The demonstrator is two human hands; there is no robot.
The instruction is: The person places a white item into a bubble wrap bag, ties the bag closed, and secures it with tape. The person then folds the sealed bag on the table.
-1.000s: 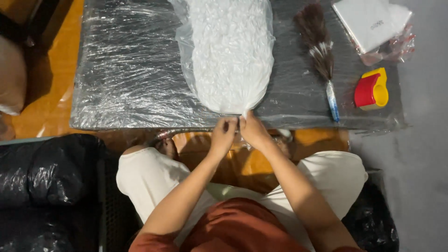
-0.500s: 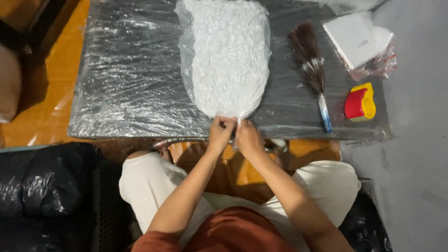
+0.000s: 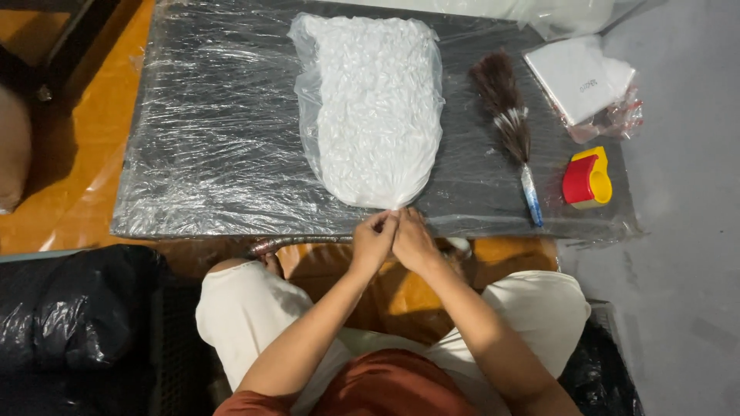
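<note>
Here, seated at the near edge of a low table (image 3: 193,154) wrapped in clear film, the person works with both hands pressed together at the table's near rim. Left hand (image 3: 372,243) and right hand (image 3: 414,240) touch each other, fingers curled narrow and pinching the gathered neck of a clear bag (image 3: 370,108). The neck itself is mostly hidden under the fingers, so whether it is twisted or knotted cannot be told. The bag lies flat on the table, stretching from the hands toward the far edge, roughly at the table's middle, packed full with small white pieces, rounded at the near end and squarer at the far end. Right of the bag, apart from it, lies a feather duster (image 3: 509,123), dark plume far, pale blue handle near, its tip close to the near rim. Further right, a red and yellow tape dispenser (image 3: 586,179) sits near the table's right edge. Far of it, a flat white packet (image 3: 578,77) in clear wrap lies at the far right corner. Black bags (image 3: 69,323) sit on the floor at near left. Orange floor (image 3: 69,177) shows left of the table; grey floor (image 3: 686,231) to the right.
</note>
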